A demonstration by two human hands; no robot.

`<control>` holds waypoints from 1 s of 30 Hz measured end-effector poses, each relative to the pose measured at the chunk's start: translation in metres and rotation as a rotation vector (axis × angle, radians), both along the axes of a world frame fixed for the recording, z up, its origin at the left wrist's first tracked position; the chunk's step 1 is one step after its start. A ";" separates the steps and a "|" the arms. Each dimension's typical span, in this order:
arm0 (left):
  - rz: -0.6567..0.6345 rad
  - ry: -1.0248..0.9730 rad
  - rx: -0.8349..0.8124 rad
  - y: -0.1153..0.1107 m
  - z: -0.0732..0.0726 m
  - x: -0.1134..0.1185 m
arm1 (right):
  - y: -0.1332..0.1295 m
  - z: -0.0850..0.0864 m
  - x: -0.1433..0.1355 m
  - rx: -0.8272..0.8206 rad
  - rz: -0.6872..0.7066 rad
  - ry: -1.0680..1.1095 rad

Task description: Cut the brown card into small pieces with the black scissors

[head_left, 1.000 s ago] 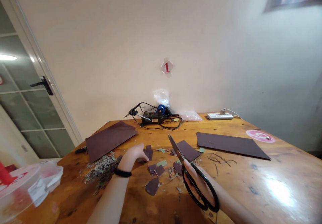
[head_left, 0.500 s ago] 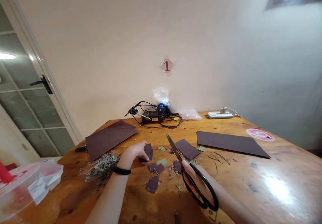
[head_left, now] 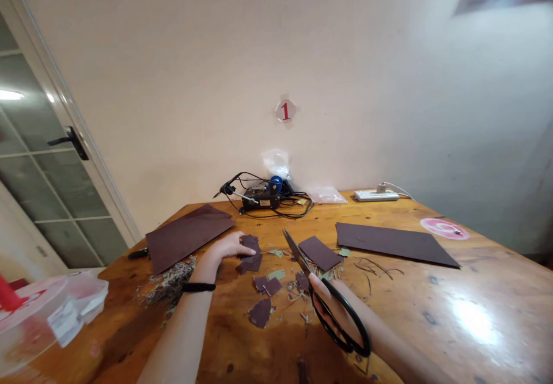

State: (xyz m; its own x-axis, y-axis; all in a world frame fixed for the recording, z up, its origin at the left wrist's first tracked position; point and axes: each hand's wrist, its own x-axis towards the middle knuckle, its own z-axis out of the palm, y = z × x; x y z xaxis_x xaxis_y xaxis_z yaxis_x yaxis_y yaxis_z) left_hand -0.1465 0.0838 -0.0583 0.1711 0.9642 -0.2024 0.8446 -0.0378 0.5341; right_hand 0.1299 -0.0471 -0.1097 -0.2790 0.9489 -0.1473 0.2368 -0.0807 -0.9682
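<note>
My left hand (head_left: 227,247), with a black band at the wrist, has its thumb and fingers at a dark maroon piece (head_left: 251,253) on the left of the scraps. In my right hand (head_left: 332,300) are black-handled scissors (head_left: 298,253), their blades pointing up and to the left. Between the hands lie cut maroon scraps (head_left: 260,312) and a green scrap (head_left: 277,274). A maroon square (head_left: 319,252) lies just beyond the scissor blades, and thin shavings are scattered below it.
Large maroon sheets lie left (head_left: 190,237) and right (head_left: 395,244). A pile of shavings (head_left: 173,283) is by my left forearm. Black equipment with cables (head_left: 261,198) and a power strip (head_left: 375,196) stand at the back. A clear container (head_left: 38,320) is at the left.
My left hand has moved slightly left and up, and more of the maroon piece at its fingertips shows. My right hand still holds the scissors in nearly the same place.
</note>
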 end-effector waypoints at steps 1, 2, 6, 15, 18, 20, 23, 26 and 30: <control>0.009 0.021 -0.019 -0.001 0.000 0.000 | 0.000 0.001 0.000 -0.013 0.014 -0.002; 0.020 0.044 -0.037 -0.003 -0.001 0.001 | 0.000 0.002 0.000 -0.029 0.026 -0.010; 0.096 0.139 -0.095 -0.009 -0.004 0.004 | -0.002 0.010 0.000 -0.055 0.048 -0.100; 0.114 0.242 -0.113 -0.008 -0.007 0.006 | -0.008 0.021 -0.001 -0.044 0.041 -0.156; 0.094 0.249 -0.067 -0.004 -0.007 0.004 | -0.006 0.017 -0.001 -0.057 0.031 -0.176; 0.083 0.234 -0.049 -0.003 -0.007 0.002 | -0.004 0.013 -0.001 -0.024 0.042 -0.188; 0.061 0.169 -0.055 -0.003 -0.005 -0.001 | 0.002 0.010 0.004 0.076 0.056 -0.214; 0.028 0.046 -0.046 -0.008 0.002 -0.001 | 0.012 0.012 0.016 0.232 0.016 -0.453; -0.042 -0.180 0.006 -0.016 0.015 0.010 | 0.032 0.014 0.036 0.369 -0.159 -0.849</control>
